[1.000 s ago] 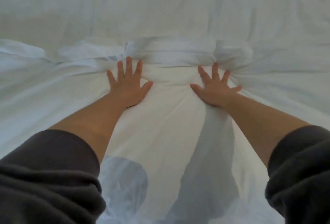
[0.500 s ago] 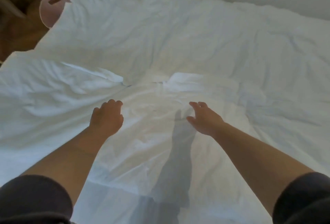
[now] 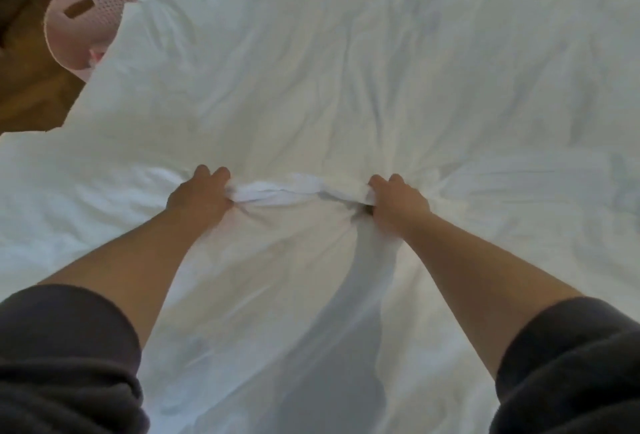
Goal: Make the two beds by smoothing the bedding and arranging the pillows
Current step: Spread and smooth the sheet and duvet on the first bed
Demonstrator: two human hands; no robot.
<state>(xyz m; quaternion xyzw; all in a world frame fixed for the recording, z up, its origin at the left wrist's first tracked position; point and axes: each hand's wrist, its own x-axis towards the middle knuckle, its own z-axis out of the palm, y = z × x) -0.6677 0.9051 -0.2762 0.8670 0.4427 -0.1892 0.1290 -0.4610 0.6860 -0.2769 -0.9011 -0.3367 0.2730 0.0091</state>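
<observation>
Soft, fairly dim light falls on my white bedding; a grey shadow lies under my right arm. Everything looks slightly blurred, and the edges bow.

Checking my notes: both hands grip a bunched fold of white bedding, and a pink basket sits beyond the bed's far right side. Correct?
The side is wrong: the head view shows the pink basket at the far left. The left hand and right hand do grip the bunched bedding fold.
</observation>
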